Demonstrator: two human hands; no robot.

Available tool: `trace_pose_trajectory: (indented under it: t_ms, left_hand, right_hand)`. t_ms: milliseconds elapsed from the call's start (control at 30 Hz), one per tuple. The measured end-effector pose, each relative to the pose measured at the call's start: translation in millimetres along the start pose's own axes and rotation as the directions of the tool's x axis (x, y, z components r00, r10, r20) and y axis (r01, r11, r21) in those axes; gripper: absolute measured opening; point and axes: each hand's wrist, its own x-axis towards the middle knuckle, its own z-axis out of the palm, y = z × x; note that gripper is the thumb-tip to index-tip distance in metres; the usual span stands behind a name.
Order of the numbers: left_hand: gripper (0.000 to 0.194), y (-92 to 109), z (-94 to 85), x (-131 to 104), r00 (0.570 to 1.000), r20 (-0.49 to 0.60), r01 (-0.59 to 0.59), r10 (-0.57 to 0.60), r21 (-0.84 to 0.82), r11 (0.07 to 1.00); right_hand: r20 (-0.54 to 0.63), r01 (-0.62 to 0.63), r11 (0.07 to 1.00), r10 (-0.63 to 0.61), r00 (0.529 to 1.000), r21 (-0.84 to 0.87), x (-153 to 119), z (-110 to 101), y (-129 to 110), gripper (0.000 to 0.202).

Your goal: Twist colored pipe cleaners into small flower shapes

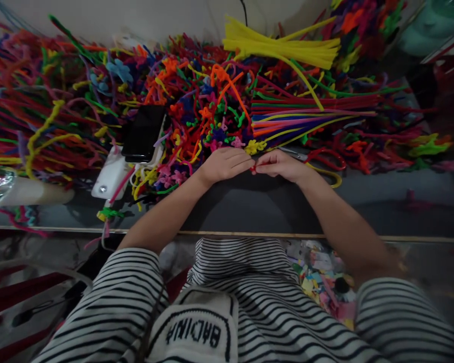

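Both of my hands meet over the front of the dark table, pinching a small red pipe cleaner piece (253, 170) between them. My left hand (226, 164) is closed on its left end, palm down with the fingers together. From the other side, the fingertips of my right hand (280, 165) grip it; its exact shape is mostly hidden by the fingers. Just behind the hands lies a yellow pipe cleaner flower (256, 146). Scissors with red handles (327, 157) rest right beside my right wrist.
A heap of coloured pipe cleaners (34, 106) spreads along the back of the table (227, 209). On it lie a yellow bundle (283, 45) and a mixed-colour bundle (306, 116). A black phone (144, 132) and a white device (109, 174) sit left, near a cup (34, 192).
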Motion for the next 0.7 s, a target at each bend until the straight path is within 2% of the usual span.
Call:
trace_pose_trajectory:
  t_ms: [100, 200, 300, 367, 433, 500, 533, 567, 633, 667, 700]
  left_hand:
    - [0.026, 0.0, -3.1, 1.2, 0.999, 0.037, 0.017, -0.016, -0.044, 0.999]
    - [0.029, -0.7, -5.6, 2.4, 0.995, 0.095, -0.012, 0.009, 0.031, 0.999]
    - [0.03, -1.2, -5.6, 3.8, 0.996, 0.069, -0.063, 0.058, 0.07, 0.996]
    - [0.03, 0.7, -3.2, 5.2, 0.998, 0.04, -0.055, 0.053, 0.046, 0.997]
    - [0.031, 5.9, 1.7, 8.2, 1.0, 0.018, 0.007, -0.008, 0.013, 1.0]
    - [0.033, 13.8, 9.1, 13.2, 0.988, -0.007, 0.152, -0.152, -0.042, 0.988]
    - [0.035, 17.9, 13.4, 16.3, 0.961, -0.008, 0.274, -0.276, -0.092, 0.957]
    - [0.037, 21.6, 17.9, 19.4, 0.908, 0.011, 0.415, -0.419, -0.162, 0.895]
    - [0.038, 26.2, 25.6, 24.1, 0.725, 0.153, 0.678, -0.672, -0.328, 0.657]
    - [0.04, 26.7, 28.3, 25.1, 0.653, 0.211, 0.739, -0.727, -0.389, 0.551]
    - [0.04, 26.0, 29.8, 24.9, 0.62, 0.245, 0.758, -0.745, -0.43, 0.49]
  right_hand:
    - [-0.006, 0.011, 0.999, -0.011, 1.0, -0.033, 0.8, 0.2, 0.5, 0.034]
    - [0.002, 0.018, 0.999, -0.018, 1.0, -0.039, 1.0, -0.5, 0.6, 0.035]
    - [0.0, 0.021, 0.998, -0.021, 1.0, -0.063, 0.2, -1.7, 0.5, 0.039]
    - [-0.021, 0.034, 0.991, -0.037, 0.999, -0.133, -0.5, -1.2, 1.1, 0.041]
    - [-0.096, 0.062, 0.972, -0.086, 0.992, -0.227, -1.4, 2.6, 2.5, 0.04]
    - [-0.229, 0.087, 0.928, -0.179, 0.957, -0.362, -2.8, 10.6, 4.9, 0.034]
    - [-0.301, 0.08, 0.884, -0.241, 0.923, -0.46, -3.8, 16.0, 6.2, 0.029]
    - [-0.351, 0.054, 0.811, -0.311, 0.883, -0.583, -5.1, 21.7, 7.6, 0.026]
    - [-0.34, -0.049, 0.561, -0.429, 0.837, -0.826, -7.8, 32.1, 10.3, 0.024]
    - [-0.33, -0.092, 0.468, -0.457, 0.826, -0.879, -8.8, 35.4, 11.6, 0.025]
    - [-0.332, -0.118, 0.423, -0.479, 0.813, -0.898, -9.4, 36.8, 12.9, 0.027]
